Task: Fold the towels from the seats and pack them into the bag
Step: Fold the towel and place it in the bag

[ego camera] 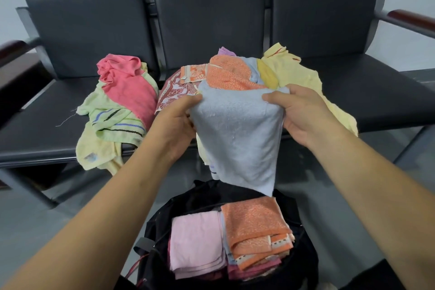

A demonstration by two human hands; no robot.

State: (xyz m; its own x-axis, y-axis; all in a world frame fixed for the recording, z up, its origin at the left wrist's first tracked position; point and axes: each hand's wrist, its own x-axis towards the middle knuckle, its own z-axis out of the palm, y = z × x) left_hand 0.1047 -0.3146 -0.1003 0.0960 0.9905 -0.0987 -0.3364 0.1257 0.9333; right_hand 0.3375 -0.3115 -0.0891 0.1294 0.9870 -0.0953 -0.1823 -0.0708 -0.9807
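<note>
I hold the light blue towel up in front of me, above the open bag. Its top edge runs level from one hand to the other, and its long axis hangs straight down. The lower end narrows to a corner that points into the bag's mouth, just over the folded things there.

My left hand grasps the top left corner, thumb over the front of the cloth. My right hand pinches the top right corner, thumb on top and fingers behind.

Below the towel, the black bag stands on the floor between my arms. It holds a folded pale pink towel on the left and a folded orange towel on the right, lying on other folded layers.

Behind the blue towel, a heap lies on the middle of the dark seats: a crumpled orange cloth, a yellow towel to its right, and a red-brown patterned cloth to its left. Further left sits a second pile, with a pink-red towel on a green striped towel.
</note>
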